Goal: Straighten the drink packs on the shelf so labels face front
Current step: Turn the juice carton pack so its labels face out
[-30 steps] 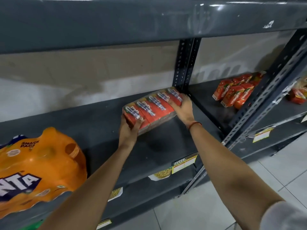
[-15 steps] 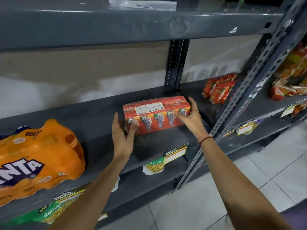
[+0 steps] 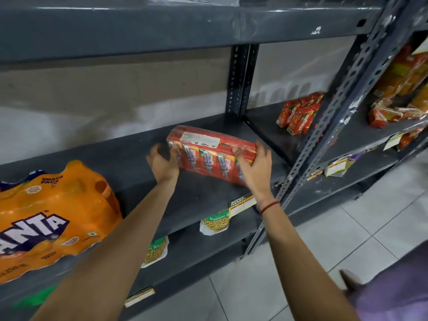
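Observation:
A red shrink-wrapped pack of juice cartons (image 3: 208, 151) stands on its long side on the dark grey shelf (image 3: 196, 200), a white label on its top and the carton fronts toward me. It sits skewed, its right end closer to the front edge. My left hand (image 3: 162, 164) presses against the pack's left end with the fingers spread. My right hand (image 3: 256, 169) cups the right end from the front and hides that corner. A big orange Fanta snack pack (image 3: 51, 218) lies at the left of the same shelf.
Loose red Maaza cartons (image 3: 298, 114) stand on the neighbouring shelf bay to the right, behind a perforated upright (image 3: 333, 126). More orange packs (image 3: 400, 96) fill the far right rack. Snack bags (image 3: 215, 224) and price tags hang on the lower shelf. Tiled floor lies below right.
The pack has gone from lying flat and angled to standing on its side with the fronts toward me. Both hands have stayed on its ends; in the last half second its right end swung forward.

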`<state>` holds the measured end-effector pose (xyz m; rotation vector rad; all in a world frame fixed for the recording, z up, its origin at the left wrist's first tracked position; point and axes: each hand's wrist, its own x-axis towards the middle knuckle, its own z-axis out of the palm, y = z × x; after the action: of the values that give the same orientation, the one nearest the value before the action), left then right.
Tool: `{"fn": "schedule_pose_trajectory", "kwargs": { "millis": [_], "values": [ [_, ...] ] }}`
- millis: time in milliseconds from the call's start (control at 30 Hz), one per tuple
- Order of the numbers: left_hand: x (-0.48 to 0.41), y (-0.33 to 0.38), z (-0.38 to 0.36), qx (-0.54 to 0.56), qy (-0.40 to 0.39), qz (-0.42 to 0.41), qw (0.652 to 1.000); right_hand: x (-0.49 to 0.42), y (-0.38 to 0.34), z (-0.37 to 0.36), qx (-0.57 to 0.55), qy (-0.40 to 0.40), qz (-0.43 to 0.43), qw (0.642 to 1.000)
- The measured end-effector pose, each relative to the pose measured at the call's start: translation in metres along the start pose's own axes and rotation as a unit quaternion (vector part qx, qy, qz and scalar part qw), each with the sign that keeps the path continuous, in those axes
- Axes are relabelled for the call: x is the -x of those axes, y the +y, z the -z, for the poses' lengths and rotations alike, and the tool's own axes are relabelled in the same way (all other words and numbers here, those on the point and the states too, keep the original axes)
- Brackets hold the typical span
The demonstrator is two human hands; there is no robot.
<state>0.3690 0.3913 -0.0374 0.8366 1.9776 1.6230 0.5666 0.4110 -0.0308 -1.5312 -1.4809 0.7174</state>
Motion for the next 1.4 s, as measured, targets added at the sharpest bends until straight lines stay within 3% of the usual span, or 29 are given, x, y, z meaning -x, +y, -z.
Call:
{"fn": "schedule_pose_trajectory", "kwargs": {
  "millis": [67,167,267,367,467,600,767,833,933,1100,1200,1400],
  "values": [
    [0.012,0.001,-0.001,0.042,-0.014,-0.001,0.999,0.030,-0.006,-0.007,0.035,0.029,0.006,0.999],
    [0.056,-0.022,0.008,0.079,-0.121,0.017,0.989,0.059,-0.010,-0.009,0.079,0.058,0.026,0.995],
    [0.099,-0.043,0.031,0.114,-0.250,-0.028,0.961,0.071,-0.014,-0.005,0.075,0.037,0.048,0.995],
    [0.115,-0.048,0.039,0.056,-0.344,-0.097,0.932,0.074,-0.028,-0.006,0.096,0.017,0.053,0.994],
    [0.117,-0.045,0.034,0.012,-0.318,-0.132,0.939,0.077,-0.044,-0.012,0.163,-0.012,0.040,0.986],
    [0.101,-0.046,0.040,-0.013,-0.244,-0.112,0.963,0.081,-0.057,-0.027,0.169,-0.047,0.053,0.983],
    [0.070,-0.039,0.065,-0.087,-0.232,-0.107,0.963,0.053,-0.062,-0.037,0.127,-0.169,0.031,0.977],
    [0.075,-0.037,0.069,-0.088,-0.215,-0.112,0.966,0.026,-0.065,-0.031,0.100,-0.144,0.008,0.985],
    [0.106,-0.034,0.057,-0.028,-0.123,-0.087,0.988,-0.024,-0.075,-0.036,0.052,-0.105,0.026,0.993],
    [0.117,-0.025,0.027,-0.015,-0.024,-0.073,0.997,-0.069,-0.086,-0.066,0.012,-0.261,-0.019,0.965],
    [0.103,-0.030,0.036,-0.032,-0.063,-0.101,0.992,-0.077,-0.061,-0.083,-0.041,-0.273,-0.056,0.960],
    [0.058,-0.039,0.071,-0.035,-0.190,-0.063,0.979,-0.063,-0.048,-0.074,-0.133,-0.168,-0.092,0.972]
  ]
}}
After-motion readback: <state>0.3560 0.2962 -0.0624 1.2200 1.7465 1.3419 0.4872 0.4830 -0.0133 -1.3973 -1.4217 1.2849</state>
